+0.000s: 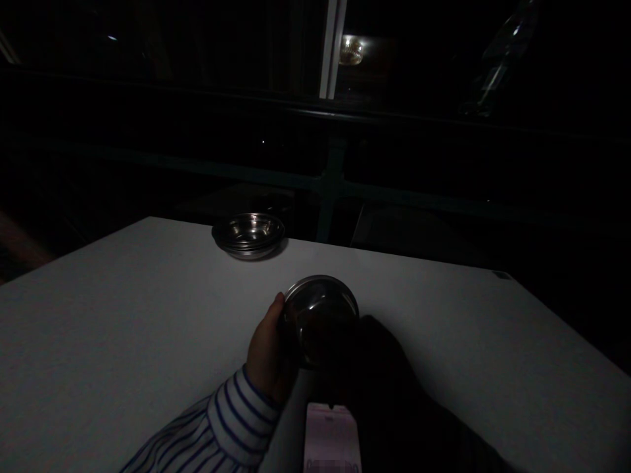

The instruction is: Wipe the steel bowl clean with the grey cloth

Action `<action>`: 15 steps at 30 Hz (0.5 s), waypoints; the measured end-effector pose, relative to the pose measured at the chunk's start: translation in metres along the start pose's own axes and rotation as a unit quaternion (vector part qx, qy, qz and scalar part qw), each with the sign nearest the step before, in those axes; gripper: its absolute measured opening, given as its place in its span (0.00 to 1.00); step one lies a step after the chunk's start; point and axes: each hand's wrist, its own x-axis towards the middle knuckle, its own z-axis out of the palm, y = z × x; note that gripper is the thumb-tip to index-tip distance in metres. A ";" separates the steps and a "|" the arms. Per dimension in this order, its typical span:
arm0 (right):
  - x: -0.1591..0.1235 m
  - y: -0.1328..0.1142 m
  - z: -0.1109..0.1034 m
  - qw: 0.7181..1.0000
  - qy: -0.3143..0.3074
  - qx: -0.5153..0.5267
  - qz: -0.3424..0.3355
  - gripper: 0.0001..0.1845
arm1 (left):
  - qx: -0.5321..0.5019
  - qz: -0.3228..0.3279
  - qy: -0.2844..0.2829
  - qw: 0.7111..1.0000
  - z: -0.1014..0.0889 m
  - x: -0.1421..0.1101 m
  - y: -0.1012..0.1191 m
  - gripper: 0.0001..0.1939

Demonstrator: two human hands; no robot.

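Observation:
A shiny round metal bowl (319, 295) is tilted toward me above the near middle of the white table. My left hand (267, 351), in a striped sleeve, grips its left side, with the thumb up along the rim. At the bowl's right and front is my right hand (382, 355), only a black shape in deep shadow. It covers the bowl's lower right part; its fingers, and anything in them, are lost in the dark. A stack of similar metal bowls (248, 253) stands near the far edge, left of centre.
The white table (148, 315) fills the lower view, its far edge running beyond the stack. A lit phone (332, 437) lies between my forearms at the bottom. A small dark label (501, 275) marks the far right corner. Behind are a dark window and its pale frame (332, 49).

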 end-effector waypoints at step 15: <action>0.004 0.001 -0.002 0.999 -0.029 -0.016 0.008 0.19 | 0.023 -0.012 -0.018 1.000 -0.006 0.006 -0.002 0.14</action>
